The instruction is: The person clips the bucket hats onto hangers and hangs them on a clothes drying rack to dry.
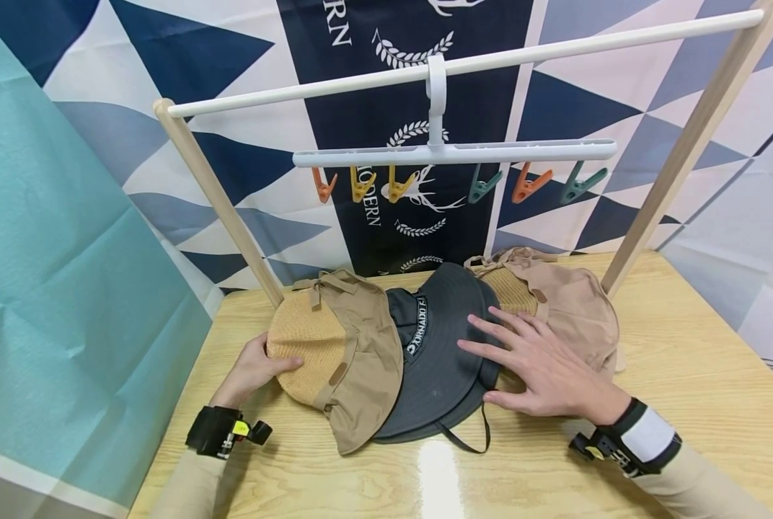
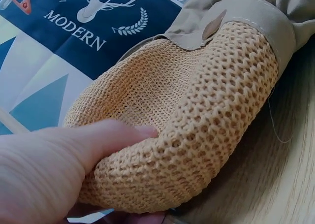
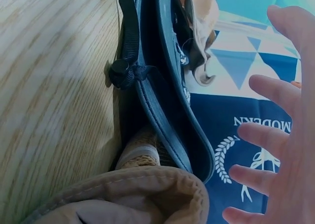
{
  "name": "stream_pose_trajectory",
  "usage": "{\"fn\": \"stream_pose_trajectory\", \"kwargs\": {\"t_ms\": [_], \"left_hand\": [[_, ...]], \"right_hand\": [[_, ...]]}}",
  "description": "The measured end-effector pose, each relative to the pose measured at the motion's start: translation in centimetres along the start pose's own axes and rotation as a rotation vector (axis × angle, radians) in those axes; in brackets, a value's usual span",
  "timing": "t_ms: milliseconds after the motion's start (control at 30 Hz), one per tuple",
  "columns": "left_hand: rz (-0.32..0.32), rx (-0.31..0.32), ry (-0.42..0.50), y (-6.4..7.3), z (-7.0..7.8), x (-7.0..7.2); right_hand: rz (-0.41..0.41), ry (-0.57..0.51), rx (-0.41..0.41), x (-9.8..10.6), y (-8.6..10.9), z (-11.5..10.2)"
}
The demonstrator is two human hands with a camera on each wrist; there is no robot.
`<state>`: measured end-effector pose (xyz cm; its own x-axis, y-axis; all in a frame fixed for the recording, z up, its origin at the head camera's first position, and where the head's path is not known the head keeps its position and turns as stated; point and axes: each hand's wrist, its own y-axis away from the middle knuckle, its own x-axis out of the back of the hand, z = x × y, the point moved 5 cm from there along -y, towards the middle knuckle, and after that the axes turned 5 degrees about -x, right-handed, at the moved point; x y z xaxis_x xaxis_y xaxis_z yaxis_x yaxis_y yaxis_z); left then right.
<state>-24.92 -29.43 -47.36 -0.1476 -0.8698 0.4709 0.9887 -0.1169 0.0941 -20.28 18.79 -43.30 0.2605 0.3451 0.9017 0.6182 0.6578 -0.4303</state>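
On the left lies a sun hat (image 1: pixel 311 346) with a woven straw crown and a tan cloth brim. My left hand (image 1: pixel 259 367) grips its crown, thumb on top; in the left wrist view the thumb dents the straw weave (image 2: pixel 197 111) and the other fingers are mostly hidden underneath. A black bucket hat (image 1: pixel 448 346) with a lettered band lies in the middle, partly under the tan brim, its black strap (image 1: pixel 471 441) trailing toward me. My right hand (image 1: pixel 545 360) hovers with spread fingers over the black hat's right edge and a second straw-and-tan hat (image 1: pixel 571 303), holding nothing.
Behind the hats stands a rack with wooden posts (image 1: pixel 691 144) and a white rail (image 1: pixel 588 52). From it hangs a white hanger (image 1: pixel 454 153) with several coloured clips (image 1: pixel 482 186). A patterned cloth (image 1: pixel 257 173) covers the wall behind the wooden table (image 1: pixel 711 389).
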Motion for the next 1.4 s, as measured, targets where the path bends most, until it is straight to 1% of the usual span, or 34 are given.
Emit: {"fn": "stream_pose_trajectory", "kwargs": {"t_ms": [200,400,500,633,867,967,1133,1400], "left_hand": [[0.023,0.016,-0.046,0.08,0.17,0.0],[0.025,0.045,-0.03,0.13,0.13,0.01],[0.024,0.048,-0.032,0.07,0.06,0.07],[0.021,0.055,-0.041,0.1,-0.03,0.02],[0.028,0.102,-0.084,0.4,-0.26,-0.02],[0.032,0.112,-0.085,0.38,-0.34,-0.04],[0.029,0.114,-0.083,0.15,-0.36,-0.09],[0.037,0.108,-0.078,-0.04,0.05,-0.25]], "right_hand": [[-0.001,0.012,0.001,-0.03,0.01,-0.02],[-0.003,0.007,-0.003,-0.08,-0.02,0.02],[-0.005,0.007,-0.005,-0.1,-0.02,0.02],[-0.005,0.006,-0.006,-0.1,-0.04,0.03],[-0.001,0.01,-0.005,-0.11,0.04,0.04],[0.001,0.008,-0.006,-0.1,0.06,0.03],[-0.003,0.011,-0.009,-0.07,0.09,0.03],[-0.008,0.006,-0.015,-0.18,0.17,0.05]]}}
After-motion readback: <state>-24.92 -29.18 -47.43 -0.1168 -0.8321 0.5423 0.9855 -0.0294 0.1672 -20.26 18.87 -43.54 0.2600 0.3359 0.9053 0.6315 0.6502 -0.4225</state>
